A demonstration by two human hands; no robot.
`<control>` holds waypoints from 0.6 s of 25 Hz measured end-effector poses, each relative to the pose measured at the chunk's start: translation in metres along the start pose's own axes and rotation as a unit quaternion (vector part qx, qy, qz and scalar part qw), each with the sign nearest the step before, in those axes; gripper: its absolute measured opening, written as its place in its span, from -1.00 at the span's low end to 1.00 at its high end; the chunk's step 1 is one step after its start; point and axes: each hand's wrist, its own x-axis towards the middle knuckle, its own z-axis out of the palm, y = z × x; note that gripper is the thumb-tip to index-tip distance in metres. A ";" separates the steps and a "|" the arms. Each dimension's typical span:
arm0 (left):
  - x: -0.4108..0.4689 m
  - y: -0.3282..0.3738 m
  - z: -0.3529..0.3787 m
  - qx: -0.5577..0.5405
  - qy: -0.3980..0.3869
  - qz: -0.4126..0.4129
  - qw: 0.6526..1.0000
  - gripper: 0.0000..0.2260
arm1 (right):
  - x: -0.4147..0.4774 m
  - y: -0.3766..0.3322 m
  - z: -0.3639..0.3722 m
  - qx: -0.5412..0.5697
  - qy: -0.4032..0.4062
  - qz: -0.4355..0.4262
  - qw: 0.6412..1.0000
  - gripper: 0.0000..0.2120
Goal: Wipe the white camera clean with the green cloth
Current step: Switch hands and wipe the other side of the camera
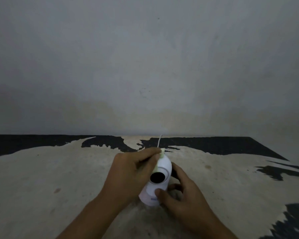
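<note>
right hand [178, 195] grips the white rounded plastic camera [158, 180] at its base; left hand [131, 171] presses a pale green cloth [160, 156] against the camera's top.

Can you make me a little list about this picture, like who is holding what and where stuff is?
left hand: presses the green cloth on the camera's top and left side
right hand: grips the white camera low down, thumb on its front
camera: tilted, its dark round lens faces us
thin white wire: runs from behind the camera toward the wall
table: pale and worn, with black patches
cloth: mostly hidden under the fingers
</note>
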 end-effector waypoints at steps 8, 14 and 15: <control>-0.003 -0.010 -0.008 -0.041 -0.046 0.069 0.996 -0.71 | 0.000 0.001 -0.003 0.003 -0.008 -0.013 1.000 -0.39; -0.013 -0.027 -0.014 -0.089 -0.033 0.050 0.994 -0.67 | -0.001 -0.002 -0.004 -0.013 -0.005 -0.019 1.000 -0.38; -0.014 -0.029 -0.014 -0.101 -0.025 0.039 0.994 -0.67 | -0.001 -0.003 -0.004 -0.015 -0.007 -0.018 1.000 -0.38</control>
